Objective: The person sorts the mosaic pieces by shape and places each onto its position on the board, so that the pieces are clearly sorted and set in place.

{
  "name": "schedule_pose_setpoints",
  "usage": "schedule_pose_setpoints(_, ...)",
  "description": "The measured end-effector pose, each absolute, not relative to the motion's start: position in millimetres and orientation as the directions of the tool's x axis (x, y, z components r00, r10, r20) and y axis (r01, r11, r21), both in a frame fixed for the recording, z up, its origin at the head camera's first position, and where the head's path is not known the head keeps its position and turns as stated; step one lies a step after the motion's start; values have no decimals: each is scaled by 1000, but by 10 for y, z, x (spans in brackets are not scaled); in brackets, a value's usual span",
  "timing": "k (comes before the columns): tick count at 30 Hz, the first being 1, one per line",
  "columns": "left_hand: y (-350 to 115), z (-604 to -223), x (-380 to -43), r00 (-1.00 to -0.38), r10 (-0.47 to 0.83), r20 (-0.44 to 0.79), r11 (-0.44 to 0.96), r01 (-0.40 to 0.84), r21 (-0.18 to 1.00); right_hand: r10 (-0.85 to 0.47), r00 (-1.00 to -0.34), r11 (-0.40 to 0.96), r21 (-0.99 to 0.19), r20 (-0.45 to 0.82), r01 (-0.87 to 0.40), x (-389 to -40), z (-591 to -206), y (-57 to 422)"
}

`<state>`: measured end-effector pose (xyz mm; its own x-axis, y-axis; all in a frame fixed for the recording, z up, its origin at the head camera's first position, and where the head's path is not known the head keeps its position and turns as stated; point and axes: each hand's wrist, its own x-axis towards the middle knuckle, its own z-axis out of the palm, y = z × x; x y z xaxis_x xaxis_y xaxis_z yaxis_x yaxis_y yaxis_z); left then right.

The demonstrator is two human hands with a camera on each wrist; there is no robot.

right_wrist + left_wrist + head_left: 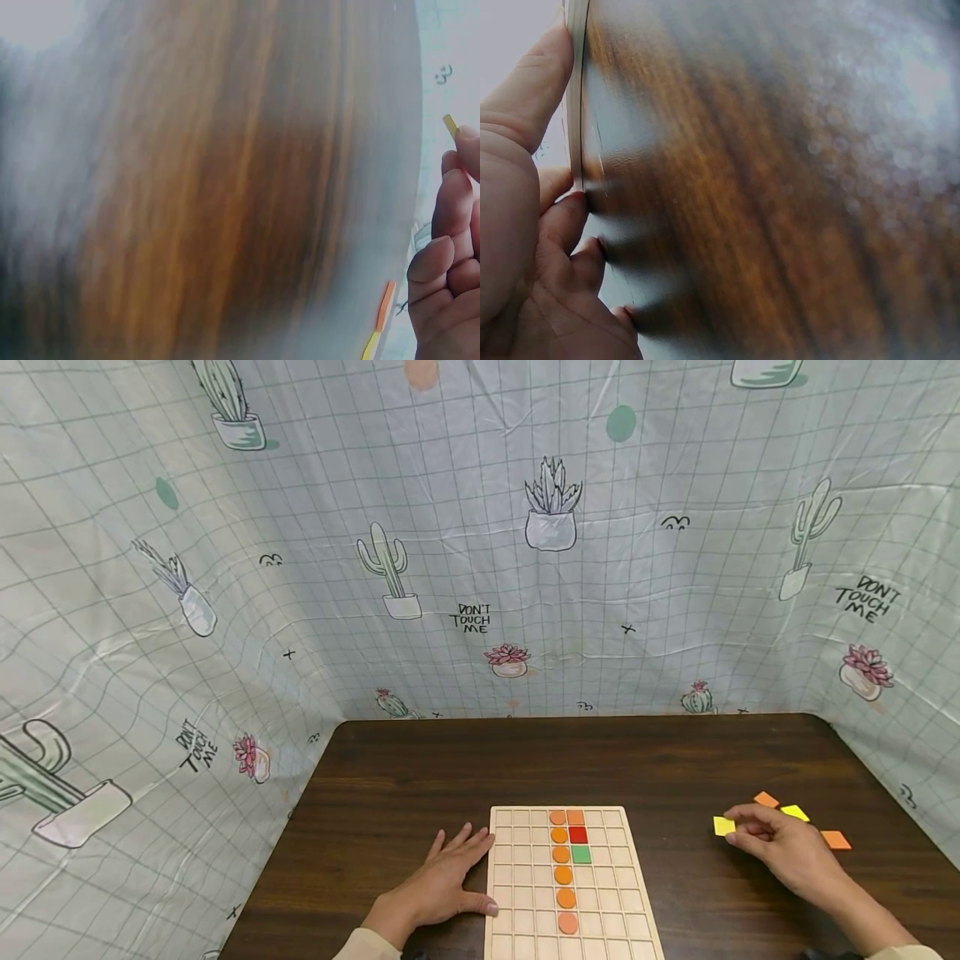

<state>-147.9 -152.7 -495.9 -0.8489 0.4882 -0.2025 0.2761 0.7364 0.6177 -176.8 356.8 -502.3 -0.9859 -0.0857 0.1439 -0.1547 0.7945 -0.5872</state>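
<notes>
A wooden grid board (517,902) lies on the dark table, with a column of orange round discs (563,875) on it. Beside that column, at the far end, sit an orange square (575,817), a red square (577,835) and a green square (581,854). My left hand (442,887) rests at the board's left edge, fingers spread, its thumb on the rim. My right hand (787,847) pinches a yellow square tile (723,826) between thumb and forefinger, right of the board. In the right wrist view the yellow tile (449,124) shows edge-on above the table.
Around the right hand lie more tiles on the table: an orange one (766,799), a yellow one (795,812) and another orange one (836,840). A cloth curtain (465,527) printed with cacti hangs behind and along both sides of the table.
</notes>
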Motion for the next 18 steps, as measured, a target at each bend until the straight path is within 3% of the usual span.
schedule_pose_setpoints(18, -1527, -4956, -1476, -849, 495, -187, 739, 297, 605, -145, -984, 749, -638, 106, -179, -1770, -4983, 3191)
